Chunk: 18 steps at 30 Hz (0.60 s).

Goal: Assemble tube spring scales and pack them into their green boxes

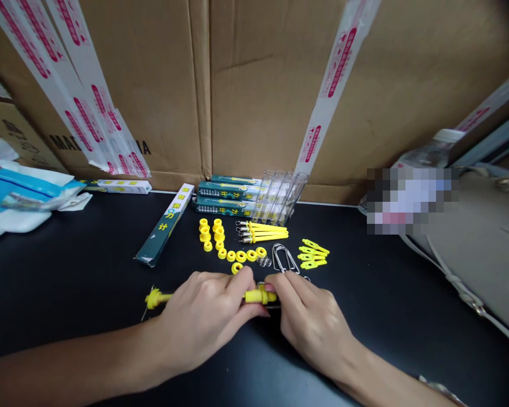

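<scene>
My left hand (207, 308) is wrapped round a long yellow part in a clear tube (165, 297), whose yellow end with a thin wire sticks out on the left. At the right end, the fingers of my right hand (311, 316) pinch a yellow fitting (258, 295); its tip is hidden by them. Just beyond the hands lie several yellow rings (241, 256), small springs (263, 262) and bent metal wire loops (285, 259). Several yellow rods with metal springs (265, 232) and short yellow tabs (314, 257) are farther back.
Green and white boxes (224, 206) lie at the back, with clear tubes (280, 198) leaning on them. Another box (165, 226) lies left of these. Blue and white packaging (25, 189) is far left; a bottle (432, 150) and grey bag (483, 243) stand right. Cardboard (263, 96) walls the back.
</scene>
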### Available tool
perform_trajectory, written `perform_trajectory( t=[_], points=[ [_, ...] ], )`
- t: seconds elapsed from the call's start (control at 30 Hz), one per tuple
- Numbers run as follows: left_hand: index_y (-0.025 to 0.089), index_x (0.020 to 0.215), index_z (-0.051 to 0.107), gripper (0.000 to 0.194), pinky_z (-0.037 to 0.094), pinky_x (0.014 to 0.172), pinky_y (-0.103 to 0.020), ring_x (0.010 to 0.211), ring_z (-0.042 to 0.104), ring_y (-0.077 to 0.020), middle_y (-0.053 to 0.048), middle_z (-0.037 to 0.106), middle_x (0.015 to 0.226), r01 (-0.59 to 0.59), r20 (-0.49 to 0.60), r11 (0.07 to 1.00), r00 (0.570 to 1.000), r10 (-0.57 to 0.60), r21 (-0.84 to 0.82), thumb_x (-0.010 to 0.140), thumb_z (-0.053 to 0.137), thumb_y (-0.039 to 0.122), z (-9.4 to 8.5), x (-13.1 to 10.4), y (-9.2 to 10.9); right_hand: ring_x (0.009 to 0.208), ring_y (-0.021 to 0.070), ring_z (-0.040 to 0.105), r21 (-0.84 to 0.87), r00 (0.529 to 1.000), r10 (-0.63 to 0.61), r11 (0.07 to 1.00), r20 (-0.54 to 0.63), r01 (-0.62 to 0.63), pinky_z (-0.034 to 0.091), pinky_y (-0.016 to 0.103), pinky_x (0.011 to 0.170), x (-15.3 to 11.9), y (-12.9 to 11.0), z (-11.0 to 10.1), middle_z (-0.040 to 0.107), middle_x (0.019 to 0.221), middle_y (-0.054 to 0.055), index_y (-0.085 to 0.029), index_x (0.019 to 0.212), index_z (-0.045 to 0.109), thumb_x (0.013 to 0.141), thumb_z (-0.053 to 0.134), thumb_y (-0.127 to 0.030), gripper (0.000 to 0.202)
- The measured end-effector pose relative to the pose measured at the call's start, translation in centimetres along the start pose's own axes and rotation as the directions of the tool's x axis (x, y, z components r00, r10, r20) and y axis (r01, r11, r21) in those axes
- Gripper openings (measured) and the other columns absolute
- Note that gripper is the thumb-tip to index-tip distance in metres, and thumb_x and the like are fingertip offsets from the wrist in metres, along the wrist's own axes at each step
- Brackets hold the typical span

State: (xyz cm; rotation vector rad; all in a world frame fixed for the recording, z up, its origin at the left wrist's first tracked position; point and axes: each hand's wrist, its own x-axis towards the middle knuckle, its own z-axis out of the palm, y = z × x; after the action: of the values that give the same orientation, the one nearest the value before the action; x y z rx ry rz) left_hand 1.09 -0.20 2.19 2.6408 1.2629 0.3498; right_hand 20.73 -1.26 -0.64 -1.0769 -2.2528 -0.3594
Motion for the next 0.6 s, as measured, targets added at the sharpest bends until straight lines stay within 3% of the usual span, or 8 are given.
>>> perform_trajectory(
  t=[0.2,0.4,0.6],
  points=[
    [0.021,0.092,0.049,0.018,0.051,0.055,-0.032,0.065,0.072,-0.0243,-0.001,0.072,0.077,-0.131,-0.137,0.989,0.981,0.139,0.067,0.095,0.061,0.035,0.1,-0.13,-0.02,0.048,0.0141,0.051,0.028,0.999,0.005,1.0,-0.036,-0.004,0.038,0.024,0.048,0.1,-0.14,0.01,0.055,0.059,0.001,-0.016,0.078,0.061,0.089,0.035,0.001,0.032],
    [0.02,0.09,0.049,0.019,0.051,0.054,-0.031,0.064,0.071,-0.0219,0.0,0.07,0.074,-0.165,-0.217,0.982,0.959,0.18,0.089,0.096,0.059,0.035,0.08,-0.44,0.04,0.047,0.0128,0.049,0.08,0.998,0.036,0.996,-0.045,-0.032,0.037,0.023,0.048,0.52,-0.27,-0.17,0.055,0.059,0.0,-0.016,0.076,0.06,0.09,0.037,0.001,0.032],
    [0.018,0.081,0.051,0.029,0.054,0.054,-0.028,0.057,0.069,-0.018,0.0,0.067,0.066,-0.199,-0.313,0.965,0.918,0.244,0.168,0.102,0.046,0.039,-0.18,-0.21,0.45,0.051,0.0126,0.051,0.1,0.996,0.054,0.994,-0.071,-0.047,0.037,0.023,0.05,0.61,-0.23,-0.35,0.058,0.062,0.001,-0.017,0.078,0.059,0.09,0.037,0.002,0.031]
  ],
)
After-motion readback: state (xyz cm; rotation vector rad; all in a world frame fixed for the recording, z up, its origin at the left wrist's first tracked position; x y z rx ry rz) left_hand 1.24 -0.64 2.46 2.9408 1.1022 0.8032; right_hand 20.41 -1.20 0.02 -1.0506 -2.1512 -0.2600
